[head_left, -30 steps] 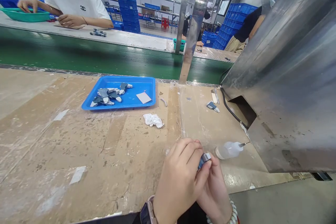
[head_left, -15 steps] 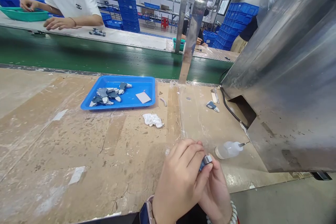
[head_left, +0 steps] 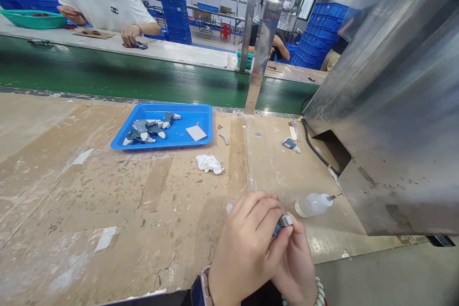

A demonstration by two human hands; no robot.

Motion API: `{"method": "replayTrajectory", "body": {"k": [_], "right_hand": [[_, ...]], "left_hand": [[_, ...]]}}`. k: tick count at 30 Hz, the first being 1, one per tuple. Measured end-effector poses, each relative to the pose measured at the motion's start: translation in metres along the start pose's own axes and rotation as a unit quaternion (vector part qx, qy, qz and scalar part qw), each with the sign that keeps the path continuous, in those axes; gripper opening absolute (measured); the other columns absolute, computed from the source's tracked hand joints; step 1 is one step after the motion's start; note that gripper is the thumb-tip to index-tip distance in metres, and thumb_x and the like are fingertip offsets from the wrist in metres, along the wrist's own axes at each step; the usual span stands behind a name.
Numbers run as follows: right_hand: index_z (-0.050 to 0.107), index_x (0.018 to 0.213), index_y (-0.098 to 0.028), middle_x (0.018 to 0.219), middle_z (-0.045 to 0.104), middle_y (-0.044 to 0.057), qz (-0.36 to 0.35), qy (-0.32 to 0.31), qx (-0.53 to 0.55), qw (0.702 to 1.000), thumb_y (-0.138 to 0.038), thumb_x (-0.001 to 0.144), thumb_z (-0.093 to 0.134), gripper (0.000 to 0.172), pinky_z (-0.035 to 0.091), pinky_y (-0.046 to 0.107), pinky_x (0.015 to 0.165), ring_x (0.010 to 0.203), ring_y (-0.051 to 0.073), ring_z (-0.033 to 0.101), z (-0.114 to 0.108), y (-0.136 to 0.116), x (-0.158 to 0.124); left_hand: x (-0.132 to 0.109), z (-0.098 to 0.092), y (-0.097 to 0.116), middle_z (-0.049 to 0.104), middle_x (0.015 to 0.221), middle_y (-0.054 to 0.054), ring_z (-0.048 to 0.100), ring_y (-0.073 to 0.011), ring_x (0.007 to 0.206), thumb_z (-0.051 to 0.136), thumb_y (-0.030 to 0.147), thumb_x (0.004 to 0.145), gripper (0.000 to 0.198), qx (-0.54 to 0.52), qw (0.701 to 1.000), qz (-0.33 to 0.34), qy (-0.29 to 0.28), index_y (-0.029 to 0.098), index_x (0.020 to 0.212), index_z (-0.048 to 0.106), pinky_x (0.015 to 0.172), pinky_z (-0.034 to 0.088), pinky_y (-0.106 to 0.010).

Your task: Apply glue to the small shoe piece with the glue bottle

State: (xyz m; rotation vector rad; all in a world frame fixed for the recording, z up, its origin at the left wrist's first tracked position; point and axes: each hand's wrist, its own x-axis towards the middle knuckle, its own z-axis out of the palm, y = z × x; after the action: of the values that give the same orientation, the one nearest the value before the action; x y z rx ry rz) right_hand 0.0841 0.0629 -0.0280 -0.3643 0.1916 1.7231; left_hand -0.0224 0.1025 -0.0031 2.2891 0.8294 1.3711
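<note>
Near the front edge of the bench, my left hand [head_left: 251, 244] and my right hand [head_left: 296, 260] are pressed together around a small grey-and-blue plastic part [head_left: 285, 221]. Only its light grey end shows between thumb and fingers; the rest is hidden. Fingers of both hands are closed on it. Just right of them a translucent squeeze bottle [head_left: 311, 205] with a thin metal needle tip lies on its side. Beyond, a similar dark blue-grey and white part [head_left: 290, 145] rests on the bench.
A blue tray [head_left: 179, 142] holds several such parts and a pale card [head_left: 196, 133]. Crumpled white tissue [head_left: 209, 164] lies in front. A large metal housing [head_left: 390, 153] stands at right, a metal post [head_left: 263, 48] ahead. Across the green conveyor [head_left: 143, 76] sits a co-worker [head_left: 103, 5].
My hands stay almost in place, the part shifting very slightly. Across the conveyor, the co-worker's one hand has left the green basin and the other has moved right onto dark parts.
</note>
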Motion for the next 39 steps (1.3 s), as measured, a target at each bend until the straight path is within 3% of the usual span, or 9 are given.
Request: {"method": "replayTrajectory", "body": {"k": [6, 11, 18, 23, 33, 39], "right_hand": [[0.073, 0.081, -0.021, 0.083, 0.079, -0.006, 0.022, 0.052, 0.044, 0.997, -0.018, 0.056, 0.094, 0.033, 0.06, 0.012, 0.078, 0.082, 0.005, 0.075, 0.026, 0.006, 0.001], [0.072, 0.086, -0.02, 0.085, 0.079, -0.005, 0.027, 0.086, 0.086, 0.992, -0.016, 0.055, 0.093, 0.037, 0.062, 0.016, 0.078, 0.085, 0.008, 0.076, 0.027, 0.005, 0.001], [0.072, 0.086, -0.015, 0.086, 0.08, 0.0, 0.038, 0.061, 0.128, 0.989, -0.007, 0.057, 0.091, 0.036, 0.063, 0.015, 0.074, 0.082, 0.01, 0.077, 0.028, 0.005, 0.002], [0.071, 0.088, -0.016, 0.086, 0.079, -0.002, 0.044, 0.066, 0.148, 0.986, -0.006, 0.057, 0.091, 0.039, 0.063, 0.016, 0.074, 0.081, 0.01, 0.077, 0.028, 0.005, 0.001], [0.071, 0.092, -0.018, 0.089, 0.078, -0.002, -0.004, 0.137, 0.1, 0.986, -0.013, 0.048, 0.094, 0.05, 0.061, 0.02, 0.076, 0.082, 0.01, 0.075, 0.031, 0.009, 0.002], [0.074, 0.092, -0.021, 0.096, 0.078, -0.003, -0.009, 0.095, 0.025, 0.995, -0.027, 0.055, 0.094, 0.043, 0.057, 0.022, 0.094, 0.091, 0.009, 0.073, 0.022, 0.013, 0.0]], "left_hand": [[0.001, 0.0, 0.0, 0.07, 0.104, -0.006, 0.059, -0.0242, 0.106, 0.064, 0.016, 0.092, 0.01, 0.04, 0.999, -0.012, -0.016, 0.014, 0.102, 0.063, 0.086, 0.053, -0.04], [0.002, 0.0, 0.001, 0.07, 0.104, -0.006, 0.06, -0.025, 0.105, 0.066, 0.017, 0.091, 0.012, 0.045, 0.999, -0.012, -0.017, 0.015, 0.102, 0.063, 0.085, 0.053, -0.041], [0.003, 0.0, 0.001, 0.069, 0.103, -0.005, 0.059, -0.0247, 0.103, 0.071, 0.02, 0.089, 0.016, 0.036, 0.999, -0.01, -0.026, 0.016, 0.101, 0.062, 0.084, 0.053, -0.042], [0.003, 0.0, 0.0, 0.069, 0.103, -0.005, 0.059, -0.0249, 0.103, 0.072, 0.021, 0.088, 0.018, 0.024, 0.999, -0.016, -0.024, 0.016, 0.102, 0.062, 0.083, 0.052, -0.041], [0.004, -0.003, 0.0, 0.068, 0.102, -0.004, 0.058, -0.0229, 0.105, 0.071, 0.019, 0.089, 0.015, -0.034, 0.998, -0.041, -0.033, 0.018, 0.102, 0.063, 0.086, 0.052, -0.039], [0.005, -0.004, 0.003, 0.069, 0.096, -0.003, 0.058, -0.0219, 0.099, 0.075, 0.02, 0.086, 0.014, -0.033, 0.998, -0.047, 0.023, 0.018, 0.095, 0.064, 0.085, 0.052, -0.038]]}}
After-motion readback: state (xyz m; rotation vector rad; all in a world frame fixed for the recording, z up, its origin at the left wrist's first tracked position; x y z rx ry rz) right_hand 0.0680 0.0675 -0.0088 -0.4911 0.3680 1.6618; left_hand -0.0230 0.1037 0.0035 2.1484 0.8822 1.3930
